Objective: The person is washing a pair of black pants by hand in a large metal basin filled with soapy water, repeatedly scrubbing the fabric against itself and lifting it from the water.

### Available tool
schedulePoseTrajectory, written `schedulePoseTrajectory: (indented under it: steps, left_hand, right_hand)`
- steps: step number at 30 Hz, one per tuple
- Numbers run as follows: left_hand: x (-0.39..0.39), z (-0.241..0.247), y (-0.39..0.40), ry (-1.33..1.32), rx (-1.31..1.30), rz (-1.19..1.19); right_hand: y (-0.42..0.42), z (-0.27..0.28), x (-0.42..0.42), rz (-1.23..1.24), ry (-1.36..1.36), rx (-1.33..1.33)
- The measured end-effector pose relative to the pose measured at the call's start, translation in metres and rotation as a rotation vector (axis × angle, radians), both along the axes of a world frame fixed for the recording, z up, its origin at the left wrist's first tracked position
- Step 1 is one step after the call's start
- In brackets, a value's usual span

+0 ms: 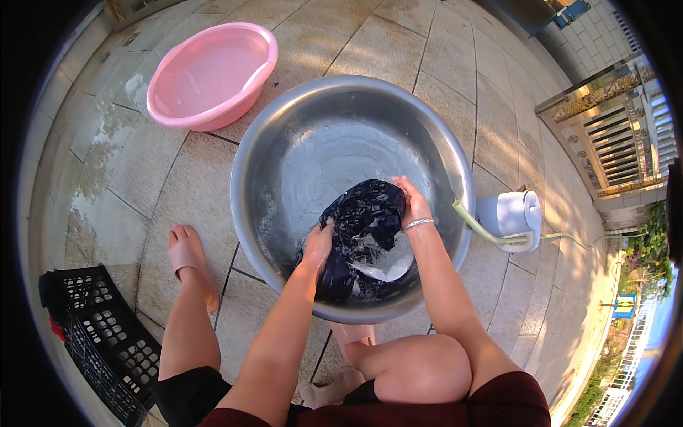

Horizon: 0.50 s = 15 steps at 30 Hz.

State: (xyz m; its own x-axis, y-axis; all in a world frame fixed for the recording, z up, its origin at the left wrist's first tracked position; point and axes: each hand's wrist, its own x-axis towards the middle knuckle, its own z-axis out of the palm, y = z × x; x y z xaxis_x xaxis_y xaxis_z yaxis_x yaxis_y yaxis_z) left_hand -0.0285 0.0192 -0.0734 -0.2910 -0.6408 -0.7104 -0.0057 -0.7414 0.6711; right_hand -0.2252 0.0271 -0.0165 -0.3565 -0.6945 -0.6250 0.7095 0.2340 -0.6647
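Note:
A large round metal basin (256,160) holding water stands on the paving before me. Wet dark cloth (368,208) with a pale part (389,261) lies in the basin's near half, partly under water. My left hand (318,244) grips the left side of this cloth. Around its upper right edge are the fingers of my right hand (415,205), with a silver bracelet on that wrist. Some fingertips of both hands are hidden by cloth or water.
A pink plastic basin (213,74) sits at the upper left. Over the metal basin's right rim hangs a green hose (480,229), passing through the handle of a white container (507,213). A black plastic crate (106,325) is at the lower left.

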Motion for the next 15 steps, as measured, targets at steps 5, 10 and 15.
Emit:
schedulePoseTrajectory:
  steps: [5, 10, 15]
  left_hand:
    - [0.007, -0.01, -0.003, 0.012, -0.048, 0.101]
    - [-0.004, 0.004, 0.01, 0.098, -0.242, -0.093]
    - [0.003, 0.014, 0.01, -0.032, -0.077, -0.32]
  right_hand:
    - [0.005, -0.009, 0.001, 0.132, 0.153, -0.101]
    - [0.016, -0.037, 0.042, 0.473, 0.76, 0.217]
    - [0.029, -0.06, 0.059, 0.629, 0.644, 0.405]
